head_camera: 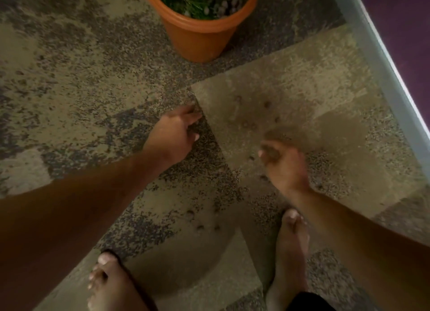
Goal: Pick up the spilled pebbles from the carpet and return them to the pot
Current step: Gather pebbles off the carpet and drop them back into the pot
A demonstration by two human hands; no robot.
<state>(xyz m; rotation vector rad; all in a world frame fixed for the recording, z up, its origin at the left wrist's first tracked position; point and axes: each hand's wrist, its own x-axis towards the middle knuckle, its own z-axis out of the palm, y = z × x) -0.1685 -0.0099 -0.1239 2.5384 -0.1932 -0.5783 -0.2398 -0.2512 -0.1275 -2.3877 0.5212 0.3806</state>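
Observation:
An orange plastic pot (197, 41) stands on the carpet at the top centre, with green leaves and pale pebbles inside. Several small dark pebbles lie scattered on the carpet: some (267, 104) beyond my right hand, others (200, 227) nearer my feet. My left hand (173, 136) reaches down over the carpet with fingers loosely apart and nothing visible in it. My right hand (282, 164) is blurred, low over the carpet, with fingers curled; whether it holds a pebble is unclear.
The carpet (81, 89) is mottled tan and dark grey. A pale skirting strip (381, 55) runs diagonally along the right, with a purple wall beyond. My two bare feet (290, 252) stand at the bottom of the view.

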